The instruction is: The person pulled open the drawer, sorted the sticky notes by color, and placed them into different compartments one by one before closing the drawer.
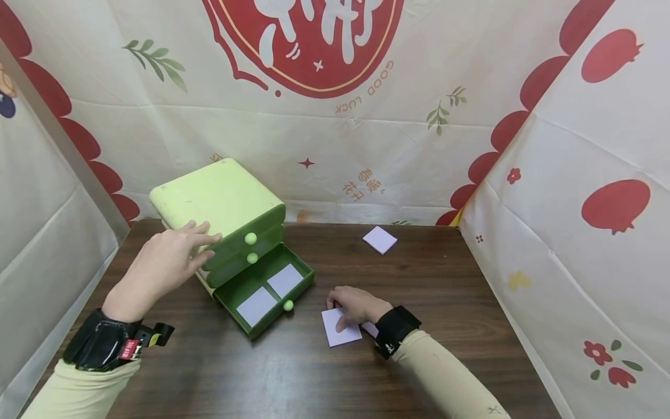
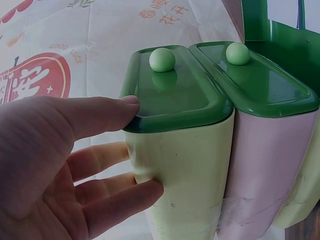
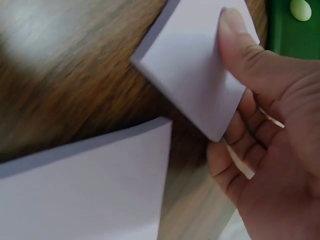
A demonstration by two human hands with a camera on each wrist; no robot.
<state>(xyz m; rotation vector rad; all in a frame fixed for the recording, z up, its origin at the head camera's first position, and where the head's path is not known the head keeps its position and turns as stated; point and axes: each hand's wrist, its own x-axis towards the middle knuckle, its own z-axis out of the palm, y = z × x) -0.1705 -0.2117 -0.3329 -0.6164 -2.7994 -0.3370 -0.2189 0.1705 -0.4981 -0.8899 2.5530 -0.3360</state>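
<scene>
A small drawer cabinet (image 1: 220, 198) with a light green top and dark green drawer fronts stands at the left. My left hand (image 1: 167, 256) lies at its front left corner. In the left wrist view, the thumb touches the top drawer front (image 2: 175, 100) and the fingers rest on the pale body. The bottom drawer (image 1: 309, 282) is pulled out, with two pale lilac square pads of paper (image 1: 256, 306) lying flat in it. My right hand (image 1: 361, 305) pinches another pad (image 3: 190, 65), thumb on its face and fingers at its edge. A second pad (image 3: 100, 185) lies just beside, partly hidden under the wrist in the head view.
Farther back on the dark wooden table (image 1: 419, 273) lies another lilac pad (image 1: 380, 240). Printed white cloth (image 1: 366, 145) walls in the back and both sides. Round light green knobs (image 1: 288, 305) stick out from the drawer fronts.
</scene>
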